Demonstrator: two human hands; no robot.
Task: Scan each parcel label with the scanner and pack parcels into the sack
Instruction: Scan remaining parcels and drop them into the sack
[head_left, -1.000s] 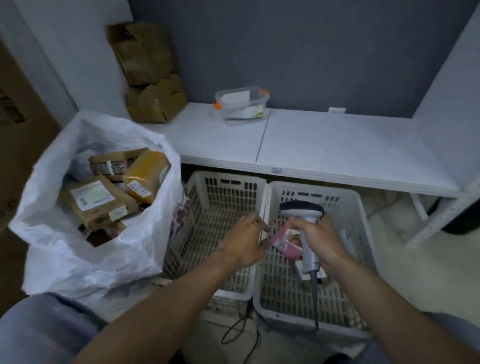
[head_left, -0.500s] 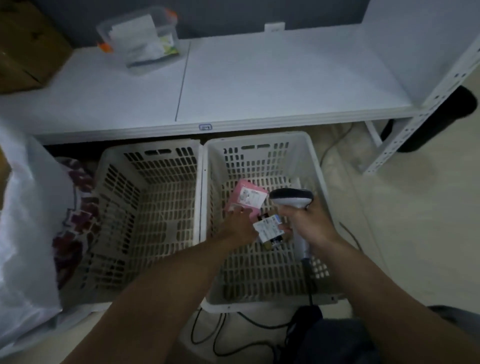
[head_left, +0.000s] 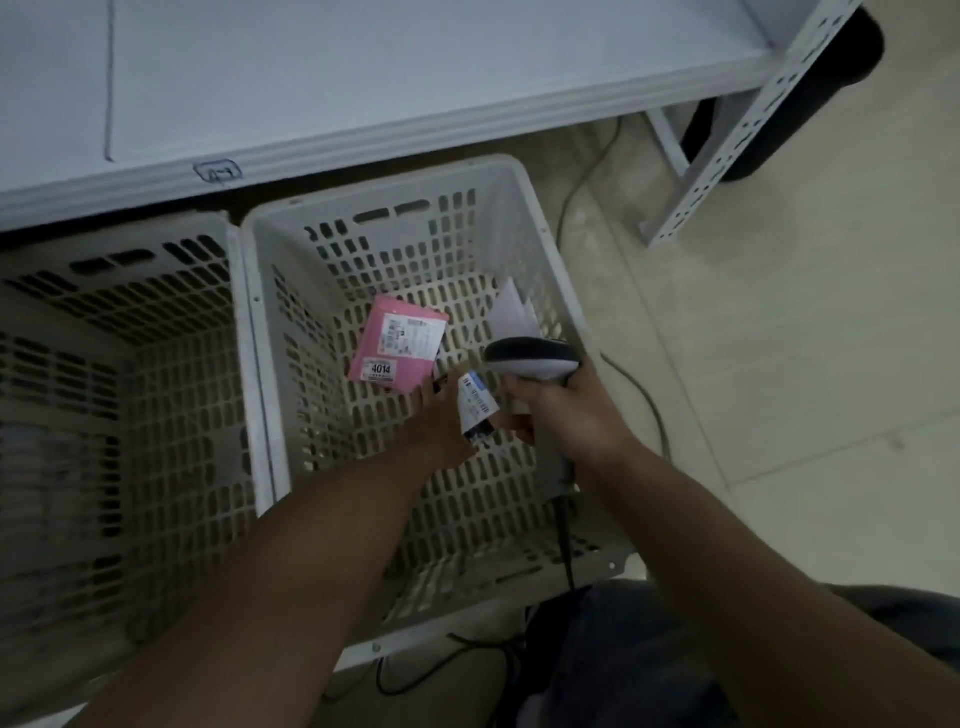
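Note:
A pink parcel (head_left: 396, 343) with a white label marked 4014 lies flat on the floor of the right white basket (head_left: 540, 249). My left hand (head_left: 441, 421) is inside that basket, just below the pink parcel, and grips a small dark parcel with a white label (head_left: 475, 402). My right hand (head_left: 566, 415) holds the grey handheld scanner (head_left: 530, 361) by its handle, with its head right beside the small parcel's label. The sack is out of view.
An empty left basket (head_left: 156, 270) stands beside the right one, both under the edge of a white shelf (head_left: 363, 78). White paper (head_left: 511, 314) leans in the right basket's far corner. Cables (head_left: 644, 400) trail on the tiled floor, and a perforated shelf leg (head_left: 748, 124) stands at right.
The camera tilted down, so the sack left the view. The pink parcel left my left hand and now lies in the basket. My left hand has picked up the small labelled parcel.

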